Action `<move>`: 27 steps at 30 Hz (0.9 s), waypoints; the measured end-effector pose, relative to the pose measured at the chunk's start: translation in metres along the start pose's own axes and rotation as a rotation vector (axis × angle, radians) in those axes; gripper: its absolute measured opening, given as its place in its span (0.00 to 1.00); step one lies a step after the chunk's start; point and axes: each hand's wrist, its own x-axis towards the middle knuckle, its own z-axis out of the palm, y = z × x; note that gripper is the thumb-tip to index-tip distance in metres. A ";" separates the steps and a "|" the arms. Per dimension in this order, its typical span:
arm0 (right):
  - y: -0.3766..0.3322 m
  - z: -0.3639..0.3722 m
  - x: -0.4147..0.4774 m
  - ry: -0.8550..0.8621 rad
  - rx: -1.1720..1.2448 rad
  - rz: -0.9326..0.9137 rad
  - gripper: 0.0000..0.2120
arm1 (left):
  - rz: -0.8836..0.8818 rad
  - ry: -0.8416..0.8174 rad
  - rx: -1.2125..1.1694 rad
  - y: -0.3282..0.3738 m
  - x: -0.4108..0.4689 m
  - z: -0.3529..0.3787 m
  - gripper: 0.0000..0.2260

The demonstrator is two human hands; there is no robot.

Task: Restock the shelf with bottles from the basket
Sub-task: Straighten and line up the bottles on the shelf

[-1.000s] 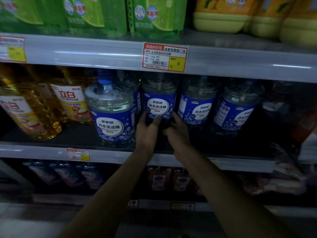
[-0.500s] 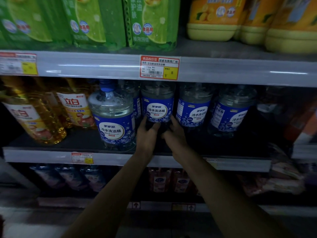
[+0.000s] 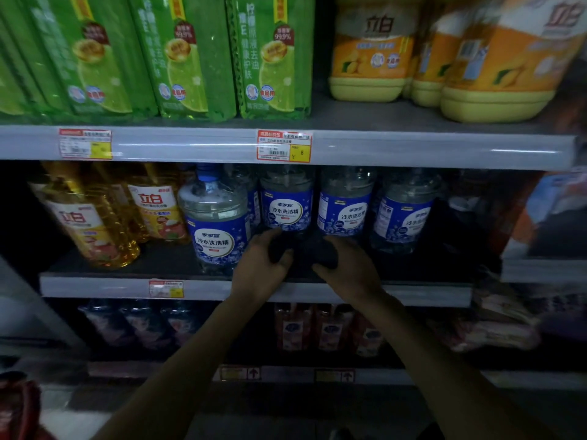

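Bottle [image 3: 287, 211] stands mid-frame on the shelf [image 3: 413, 293] while left hand [image 3: 257, 271] and right hand [image 3: 349, 271] curl by its base, grip too dark to tell, so 1 bump could tip it.

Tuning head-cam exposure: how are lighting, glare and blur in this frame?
Head view: dim overall; shadow under the blue-label bottles hides what the left hand and right hand touch; streaky glare on the upper shelf rail; orange jugs top right smeared; green packs lean from wide-angle bending; bottom shelf murky.
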 end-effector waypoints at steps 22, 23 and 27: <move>0.049 -0.064 -0.041 0.045 -0.037 0.086 0.37 | 0.206 -0.023 0.299 0.040 -0.014 0.067 0.32; 0.051 -0.061 -0.039 0.034 -0.061 0.085 0.37 | 0.216 -0.008 0.324 0.038 -0.010 0.070 0.32; 0.055 -0.055 -0.027 0.012 -0.060 0.114 0.38 | 0.245 0.070 0.368 0.034 0.007 0.081 0.33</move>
